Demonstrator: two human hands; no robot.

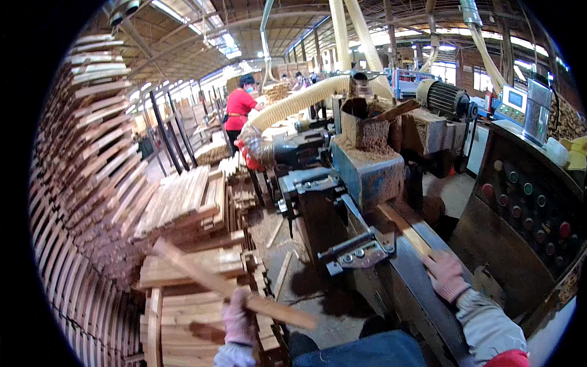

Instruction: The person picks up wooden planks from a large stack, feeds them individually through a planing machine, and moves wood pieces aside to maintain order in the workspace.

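My left hand, in a pale knit glove, is closed around the middle of a wooden strip. The strip slants in the air above the stacked boards. On the metal bed of a woodworking machine, my right hand, also gloved, grips the near end of a second wooden strip. That strip lies flat, and its far end disappears under the sawdust-covered blue housing. A metal guide bracket sits left of the bed.
A tall stack of strips rises at the left, with a board pile beside it. Right of me stands a control panel with several buttons. A ribbed hose crosses behind the machine. Farther back, a person in red stands.
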